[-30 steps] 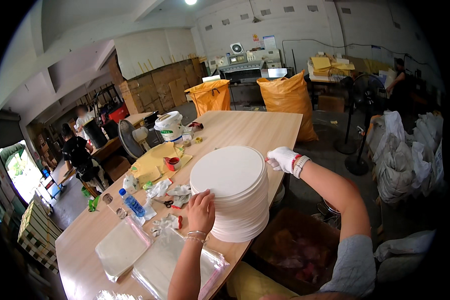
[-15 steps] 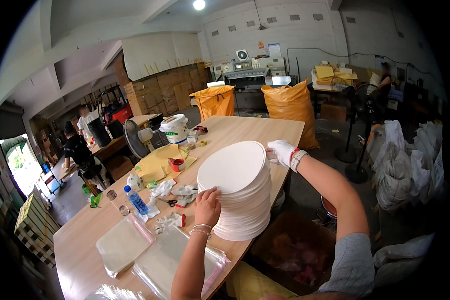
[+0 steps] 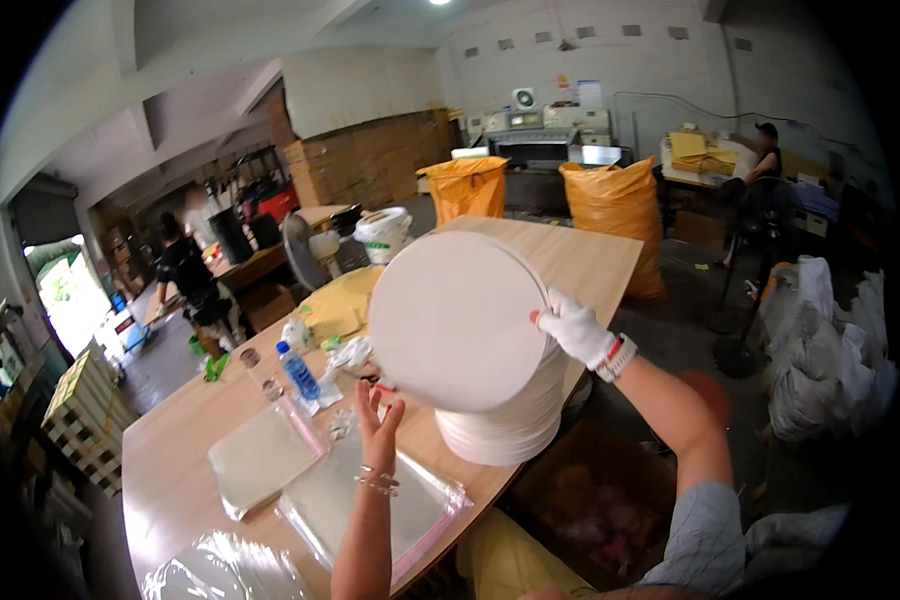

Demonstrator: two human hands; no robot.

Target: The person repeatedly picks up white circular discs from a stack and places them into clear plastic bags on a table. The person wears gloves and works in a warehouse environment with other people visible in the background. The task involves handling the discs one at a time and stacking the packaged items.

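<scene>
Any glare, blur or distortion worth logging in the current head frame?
Head view: the doorway is mostly washed out; head view: clear plastic sleeves show bright glare, the white disc none; head view: table edges bend, picture corners go black; head view: left hand looks slightly soft.

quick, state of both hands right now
Left hand: open, bare, seemingly empty, just below the white disc.
Right hand: gloved, closed on the right edge of that tilted disc.
</scene>
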